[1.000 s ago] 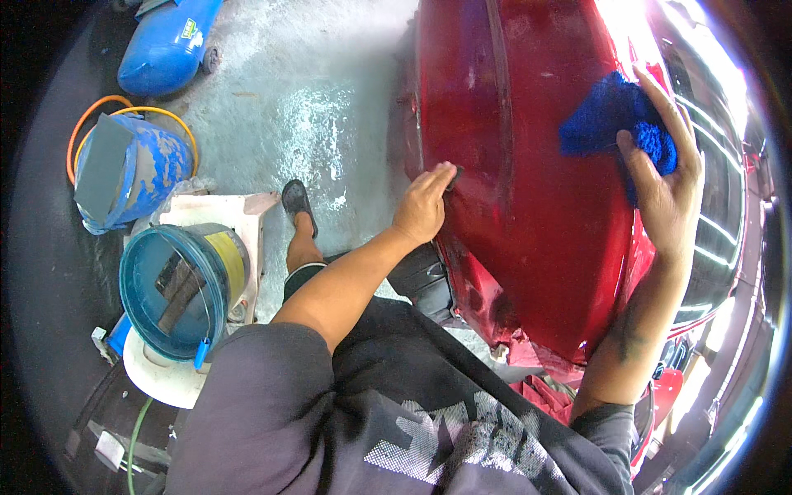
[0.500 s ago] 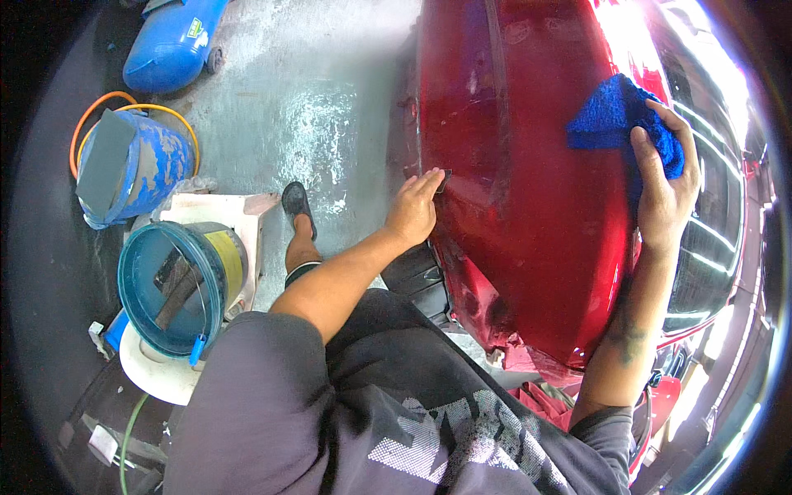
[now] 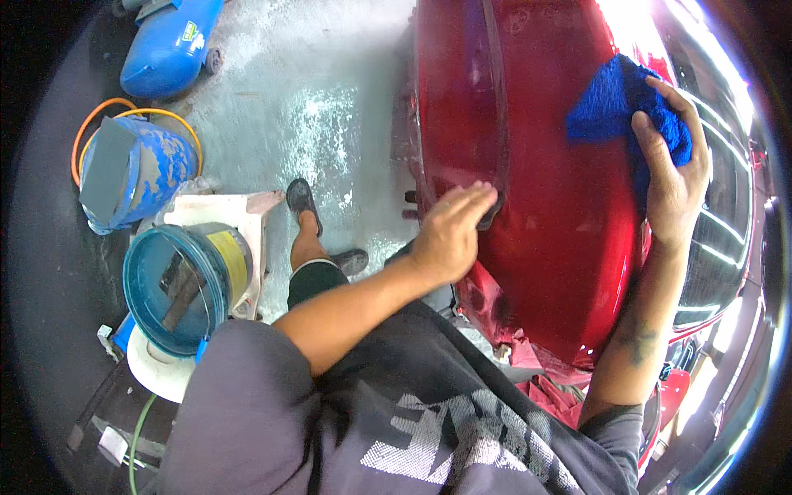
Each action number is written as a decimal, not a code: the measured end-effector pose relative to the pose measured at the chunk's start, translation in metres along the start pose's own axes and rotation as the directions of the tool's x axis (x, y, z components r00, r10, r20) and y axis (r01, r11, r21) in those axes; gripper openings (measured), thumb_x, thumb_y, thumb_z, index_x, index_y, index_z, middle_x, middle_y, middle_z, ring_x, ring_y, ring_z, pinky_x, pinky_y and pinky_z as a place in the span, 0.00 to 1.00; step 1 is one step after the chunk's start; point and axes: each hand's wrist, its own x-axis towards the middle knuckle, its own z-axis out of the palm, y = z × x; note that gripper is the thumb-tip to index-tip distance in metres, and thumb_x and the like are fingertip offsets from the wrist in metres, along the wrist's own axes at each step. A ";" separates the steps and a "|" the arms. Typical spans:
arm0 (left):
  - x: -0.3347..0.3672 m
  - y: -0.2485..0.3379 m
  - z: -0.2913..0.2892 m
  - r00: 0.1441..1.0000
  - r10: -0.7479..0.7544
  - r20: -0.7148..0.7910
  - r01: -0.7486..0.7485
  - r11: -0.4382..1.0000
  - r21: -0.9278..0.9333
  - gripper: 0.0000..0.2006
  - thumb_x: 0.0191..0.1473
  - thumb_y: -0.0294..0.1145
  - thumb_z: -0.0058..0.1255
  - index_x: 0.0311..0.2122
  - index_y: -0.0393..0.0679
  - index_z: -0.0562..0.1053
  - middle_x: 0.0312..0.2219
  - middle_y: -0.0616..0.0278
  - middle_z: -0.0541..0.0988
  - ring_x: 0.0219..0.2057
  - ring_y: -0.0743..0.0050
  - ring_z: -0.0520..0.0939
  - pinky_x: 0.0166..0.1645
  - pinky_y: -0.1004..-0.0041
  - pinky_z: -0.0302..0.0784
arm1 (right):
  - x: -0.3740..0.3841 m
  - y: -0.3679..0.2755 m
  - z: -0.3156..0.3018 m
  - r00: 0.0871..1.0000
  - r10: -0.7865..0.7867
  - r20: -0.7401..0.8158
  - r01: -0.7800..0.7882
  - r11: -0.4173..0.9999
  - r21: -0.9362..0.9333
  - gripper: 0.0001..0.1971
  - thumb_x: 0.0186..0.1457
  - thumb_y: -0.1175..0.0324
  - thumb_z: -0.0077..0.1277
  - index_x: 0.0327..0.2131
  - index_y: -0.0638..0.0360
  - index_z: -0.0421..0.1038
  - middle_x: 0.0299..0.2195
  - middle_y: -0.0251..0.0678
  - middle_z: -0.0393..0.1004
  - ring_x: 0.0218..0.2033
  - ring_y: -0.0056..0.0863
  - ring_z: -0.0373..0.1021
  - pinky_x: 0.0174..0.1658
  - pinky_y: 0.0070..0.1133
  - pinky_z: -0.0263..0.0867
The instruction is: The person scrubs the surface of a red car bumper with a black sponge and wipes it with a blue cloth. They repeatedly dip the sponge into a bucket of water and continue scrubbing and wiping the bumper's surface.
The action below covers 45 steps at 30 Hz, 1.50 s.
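A glossy red car body panel (image 3: 557, 223) fills the view in front of me, with a dark seam running along its left part. My left hand (image 3: 454, 235) lies on it near that seam, fingers pressed together over a small dark pad (image 3: 492, 211). Most of the pad is hidden, so its exact kind does not show. My right hand (image 3: 675, 186) grips a bunched blue cloth (image 3: 606, 107) at the panel's right side, beside the dark car window (image 3: 709, 272). The cloth's loose corner spreads leftward over the paint.
On my left, a teal bucket (image 3: 136, 289) of water holding dark pieces sits on a white stool (image 3: 223, 206). Beyond are a worn blue bucket (image 3: 169, 169), an orange hose (image 3: 78, 144) and a blue tank (image 3: 161, 62). Crumpled red material (image 3: 553, 404) lies by the panel's near end.
My left hand has slid rightward over the panel, from its left edge to the seam, with the dark pad. My right hand and the cloth have shifted only slightly.
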 end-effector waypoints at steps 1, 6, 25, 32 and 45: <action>-0.003 -0.025 0.003 1.000 -0.010 0.016 0.009 0.999 0.041 0.30 0.55 0.13 0.43 0.65 0.33 0.73 0.62 0.38 0.78 0.65 0.38 0.77 0.72 0.50 0.71 | -0.002 0.002 0.001 1.000 -0.020 -0.017 0.019 0.999 -0.027 0.23 0.63 0.61 0.64 0.58 0.62 0.78 0.50 0.38 0.81 0.52 0.27 0.74 0.61 0.26 0.67; -0.019 -0.132 0.000 0.983 -0.163 0.089 0.145 0.972 0.183 0.32 0.56 0.13 0.45 0.68 0.33 0.69 0.67 0.37 0.72 0.68 0.36 0.73 0.75 0.51 0.67 | -0.001 0.002 0.008 0.996 -0.069 -0.047 0.070 0.997 0.014 0.20 0.63 0.64 0.63 0.56 0.63 0.78 0.50 0.38 0.80 0.52 0.27 0.74 0.61 0.26 0.66; 0.003 -0.086 -0.001 0.982 -0.188 0.011 0.187 0.979 0.077 0.29 0.54 0.13 0.43 0.63 0.32 0.75 0.62 0.37 0.77 0.66 0.39 0.77 0.74 0.55 0.69 | 0.002 0.004 0.005 0.999 -0.026 -0.036 0.026 1.000 0.000 0.24 0.64 0.59 0.63 0.60 0.61 0.78 0.51 0.41 0.81 0.54 0.30 0.75 0.64 0.27 0.66; -0.002 -0.093 0.001 0.968 -0.250 0.014 0.248 0.965 0.085 0.32 0.54 0.12 0.42 0.66 0.33 0.73 0.66 0.38 0.74 0.70 0.41 0.73 0.77 0.57 0.64 | 0.001 0.003 0.003 0.999 -0.027 -0.028 0.027 1.000 -0.002 0.23 0.65 0.61 0.62 0.60 0.61 0.78 0.53 0.40 0.80 0.55 0.29 0.74 0.65 0.27 0.64; 0.016 -0.066 0.005 0.975 -0.218 0.047 0.220 0.975 -0.032 0.32 0.52 0.13 0.42 0.65 0.35 0.75 0.66 0.39 0.75 0.71 0.43 0.71 0.78 0.50 0.60 | 0.001 0.004 0.004 0.998 -0.041 -0.042 0.038 0.997 -0.069 0.23 0.65 0.62 0.62 0.60 0.60 0.78 0.54 0.40 0.81 0.57 0.29 0.73 0.67 0.27 0.63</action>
